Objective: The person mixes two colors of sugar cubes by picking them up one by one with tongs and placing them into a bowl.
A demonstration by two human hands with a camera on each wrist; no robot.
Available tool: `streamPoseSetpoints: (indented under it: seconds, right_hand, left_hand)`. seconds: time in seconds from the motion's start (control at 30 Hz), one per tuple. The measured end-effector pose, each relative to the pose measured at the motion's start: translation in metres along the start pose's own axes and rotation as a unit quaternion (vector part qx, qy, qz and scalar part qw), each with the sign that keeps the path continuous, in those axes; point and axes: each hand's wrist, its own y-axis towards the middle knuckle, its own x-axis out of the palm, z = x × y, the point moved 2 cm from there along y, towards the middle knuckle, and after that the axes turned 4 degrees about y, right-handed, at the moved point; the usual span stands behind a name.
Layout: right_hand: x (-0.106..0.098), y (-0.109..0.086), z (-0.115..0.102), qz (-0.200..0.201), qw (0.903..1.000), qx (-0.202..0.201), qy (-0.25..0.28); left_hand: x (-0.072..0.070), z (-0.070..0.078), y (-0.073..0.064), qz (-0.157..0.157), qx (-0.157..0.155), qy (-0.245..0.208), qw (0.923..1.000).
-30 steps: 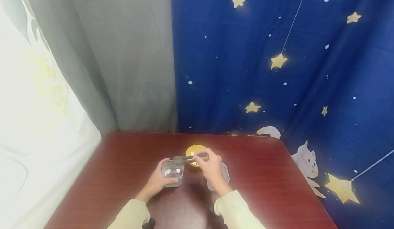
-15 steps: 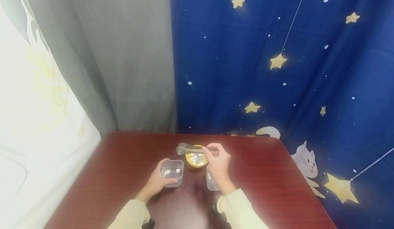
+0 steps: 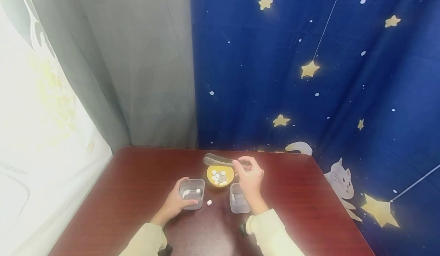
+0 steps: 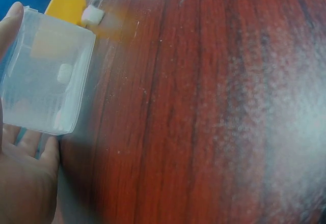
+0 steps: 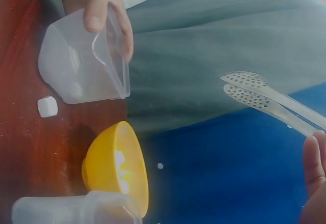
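Note:
My left hand (image 3: pixel 174 201) grips a clear plastic container (image 3: pixel 197 205) by its left side, thumb in front. Inside lie a white cube (image 3: pixel 198 191) and another white piece. My right hand (image 3: pixel 251 176) pinches metal tongs (image 3: pixel 220 159) in the air above the far rim of a yellow bowl (image 3: pixel 220 185). Perforated tips (image 5: pixel 247 95) show in the right wrist view, close together with nothing seen between them. Several white cubes (image 3: pixel 223 173) sit in the bowl. One loose white cube (image 3: pixel 209 202) rests on the table beside the held container.
A second clear container (image 3: pixel 240 208) stands right of the bowl, partly behind my right forearm, with a small white piece at its left side. The dark red table (image 3: pixel 154 164) ends at a grey curtain (image 3: pixel 158 95) and a blue star-patterned curtain (image 3: pixel 240 95).
The tongs have moved from over the left container up and right past the bowl. A white cube now lies on the table between the two containers. My left hand has stayed put.

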Motion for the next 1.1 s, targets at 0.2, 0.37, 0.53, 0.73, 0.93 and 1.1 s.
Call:
streamPoseSetpoints:
  seconds: [0.2,0.37,0.53,0.73,0.93,1.1]
  right_hand:
    - [-0.003,-0.003,0.015,-0.004,0.9995,0.023,-0.019]
    - [-0.01,-0.006,0.05,-0.002,0.9991,0.022,-0.035]
    - [-0.017,-0.013,0.06,-0.008,0.9983,-0.002,-0.058]
    - [-0.024,-0.02,0.066,-0.016,0.9944,-0.031,-0.1]
    - [-0.029,-0.028,0.072,-0.029,0.9917,-0.045,-0.117]
    - [-0.033,-0.037,0.078,-0.042,0.9919,-0.046,-0.111]
  left_hand:
    - [0.0,0.001,0.0,0.003,0.003,-0.004,1.0]
    - [0.001,0.0,0.0,0.004,0.004,-0.001,1.0]
    - [0.001,0.001,0.0,0.003,0.004,0.004,1.0]
    - [0.001,0.002,0.0,0.002,0.0,0.003,1.0]
    - [0.001,0.004,0.0,0.0,-0.003,0.001,1.0]
    - [0.002,0.005,0.001,0.003,-0.001,-0.012,0.9999]
